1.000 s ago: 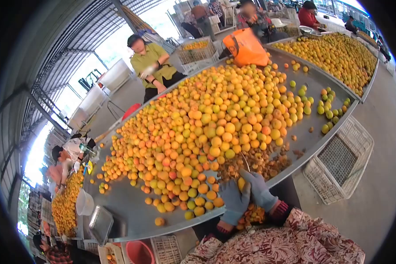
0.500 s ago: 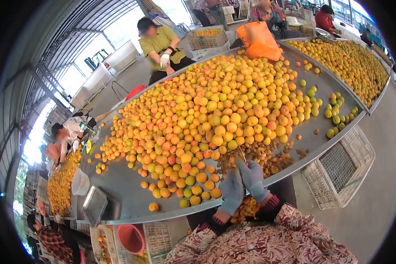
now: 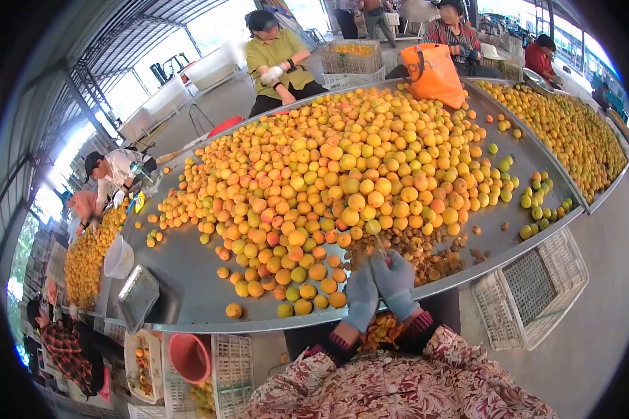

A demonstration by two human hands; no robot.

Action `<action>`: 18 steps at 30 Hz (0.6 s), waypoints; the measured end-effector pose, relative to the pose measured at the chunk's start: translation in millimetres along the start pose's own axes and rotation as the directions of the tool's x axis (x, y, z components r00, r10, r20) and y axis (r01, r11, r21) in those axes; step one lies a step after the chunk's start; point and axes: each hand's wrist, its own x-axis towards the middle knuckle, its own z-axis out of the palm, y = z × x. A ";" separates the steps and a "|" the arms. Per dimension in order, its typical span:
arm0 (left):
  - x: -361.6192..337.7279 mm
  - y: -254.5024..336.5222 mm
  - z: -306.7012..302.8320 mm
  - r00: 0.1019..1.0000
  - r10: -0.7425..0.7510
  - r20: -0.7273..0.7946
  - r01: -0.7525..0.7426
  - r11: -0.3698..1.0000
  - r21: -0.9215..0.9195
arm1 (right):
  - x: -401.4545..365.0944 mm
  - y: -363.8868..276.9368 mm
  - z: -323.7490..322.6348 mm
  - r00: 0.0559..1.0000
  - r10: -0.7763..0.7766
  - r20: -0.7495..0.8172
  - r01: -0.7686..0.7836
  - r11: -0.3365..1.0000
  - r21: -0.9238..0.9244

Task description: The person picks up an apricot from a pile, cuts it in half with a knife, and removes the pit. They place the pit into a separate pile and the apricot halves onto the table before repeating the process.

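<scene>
Both my hands wear grey gloves and meet at the near edge of a metal table (image 3: 210, 318). My left hand (image 3: 361, 297) is closed, its fingertips against the other hand; whatever is in it is hidden. My right hand (image 3: 396, 283) is closed too, around a thin pale stick-like tool (image 3: 379, 243) that points up and away. Just beyond my fingers lies a heap of brownish fruit scraps (image 3: 433, 258). A large pile of yellow-orange apricot-like fruits (image 3: 307, 167) rises behind it.
Greenish fruits (image 3: 538, 202) lie at the table's right. An orange bag (image 3: 437, 73) stands at the back. A plastic crate (image 3: 531, 290) is on the floor at right; a red bucket (image 3: 190, 357) and another crate (image 3: 232, 373) are at lower left. A co-worker (image 3: 279, 59) sits across the table.
The view has shifted slightly. My hands stay together at the table edge, and the thin tool has tilted a little. The co-worker across the table has moved their gloved hand.
</scene>
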 end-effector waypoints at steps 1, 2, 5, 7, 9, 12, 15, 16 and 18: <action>4.1 -14.3 2.1 0.996 -0.077 0.037 0.079 0.995 -0.059 | -0.9 4.2 2.6 0.989 -0.148 -0.025 0.142 0.977 -0.157; 6.3 -37.1 7.3 0.999 0.005 0.044 -0.005 1.000 0.009 | -2.5 -0.1 1.5 0.993 -0.120 0.011 0.120 0.977 -0.178; 14.2 3.0 -18.9 0.763 -0.386 0.519 0.643 0.376 -0.667 | 8.7 7.7 3.6 0.989 -0.121 0.085 0.112 0.989 0.101; 22.9 6.3 -30.8 0.666 -0.345 0.661 0.737 0.170 -0.654 | 18.5 -10.3 -23.2 0.590 -0.806 -0.041 0.803 0.592 -0.067; 25.2 8.8 -52.9 0.501 0.024 0.865 0.861 0.085 -0.501 | 0.7 -31.2 -33.9 0.949 -0.147 0.280 -0.042 0.818 0.573; 17.3 41.5 -55.9 0.610 -0.221 0.761 0.790 0.235 -0.566 | -0.8 -25.5 -40.2 0.909 -0.012 0.417 -0.283 0.716 0.638; 13.0 36.8 -56.8 0.582 -0.068 0.810 0.805 0.193 -0.562 | -3.2 -20.0 -50.8 0.812 0.003 0.583 -0.452 0.636 0.625; 14.3 32.5 -57.7 0.625 -0.139 0.768 0.779 0.176 -0.601 | -8.4 -24.1 -53.5 0.803 0.044 0.595 -0.455 0.689 0.564; 13.8 14.4 -63.6 0.753 -0.184 0.632 0.641 0.424 -0.640 | -15.4 -16.7 -61.9 0.772 0.075 0.631 -0.437 0.783 0.442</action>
